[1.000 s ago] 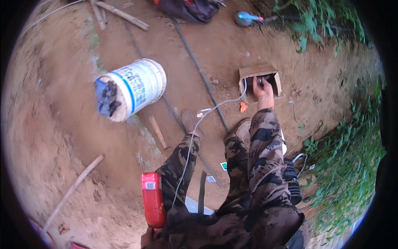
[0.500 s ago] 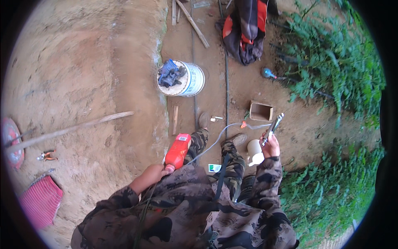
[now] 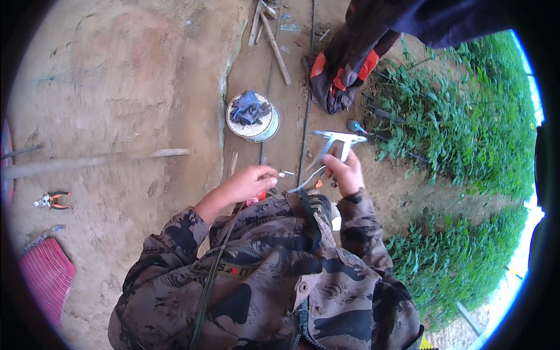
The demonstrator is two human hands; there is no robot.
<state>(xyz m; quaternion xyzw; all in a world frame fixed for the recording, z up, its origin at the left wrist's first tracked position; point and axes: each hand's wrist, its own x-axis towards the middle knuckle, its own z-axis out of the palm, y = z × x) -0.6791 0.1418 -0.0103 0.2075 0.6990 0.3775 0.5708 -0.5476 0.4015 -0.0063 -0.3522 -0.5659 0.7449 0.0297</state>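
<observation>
My right hand [image 3: 348, 174] is closed around the stem of a silver T-shaped metal tool [image 3: 343, 139], raised in front of me, its crossbar uppermost. A clear thin tube [image 3: 307, 181] runs below the tool toward my jacket. My left hand [image 3: 245, 184] is slightly blurred, its fingers stretched toward the right with nothing seen in them. Just under it shows a small part of a red bottle [image 3: 261, 197]; my jacket hides the remainder. A white jug [image 3: 335, 217] is mostly covered by my right sleeve.
Ahead stands a white bucket [image 3: 265, 129] with blue-black gloves [image 3: 249, 108] on its lid. Wooden sticks [image 3: 274, 49] and a dark-and-red garment [image 3: 338, 81] lie beyond. Leafy plants [image 3: 466, 116] line the right. Orange-handled pliers [image 3: 53, 200], a pole [image 3: 105, 163] and striped cloth [image 3: 49, 277] are left.
My left hand has let go of the red bottle and moved up and right. My right hand has brought the metal tool inward and turned it. More dark fabric shows at the upper right.
</observation>
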